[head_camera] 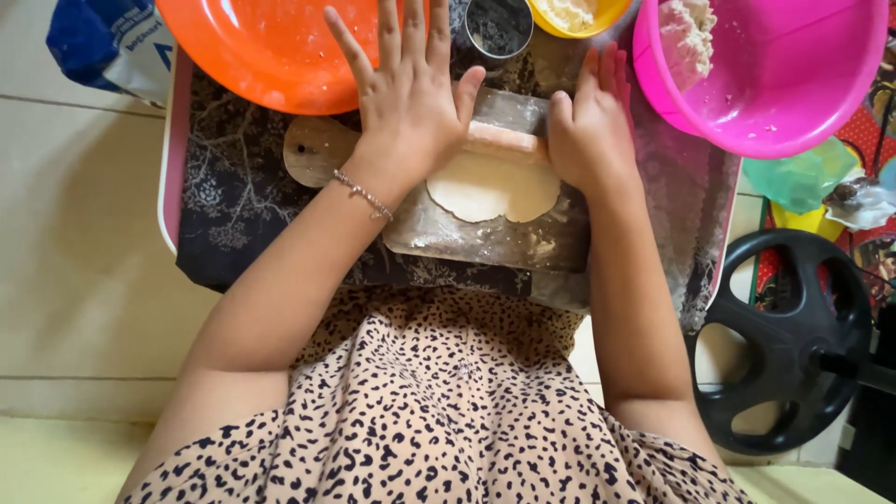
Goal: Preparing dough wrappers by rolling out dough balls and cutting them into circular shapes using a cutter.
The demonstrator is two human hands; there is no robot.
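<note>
Board first: the floured wooden board (pixel 495 238) is our landmark, lying on the dark patterned cloth (pixel 233 196), its paddle handle (pixel 313 147) poking out to our left. Beyond its far-left corner we have the big orange bowl (pixel 271 47); beyond its far-right corner, the pink bowl (pixel 775 70) with a lump of flour mix inside. Straight past the far edge sit a small metal cup (pixel 497 26) and a yellow bowl (pixel 574 14).

On the board itself we see the flattened dough round (pixel 490 187), pale and roughly circular, lying toward the far half. Across its far edge runs the rolling pin (pixel 504 140), long axis left to right, parallel to the board's far edge, so any rolling goes toward or away from us.

Our left hand (pixel 411 103) rests flat on the pin's left end, fingers spread wide and pointing away, palm down. Our right hand (pixel 588 126) presses the right end, fingers held together, also flat. Neither hand wraps or pinches; both are open palms on top. The dough lies just on the near side of both palms, between the wrists, about equally close to each hand.
</note>
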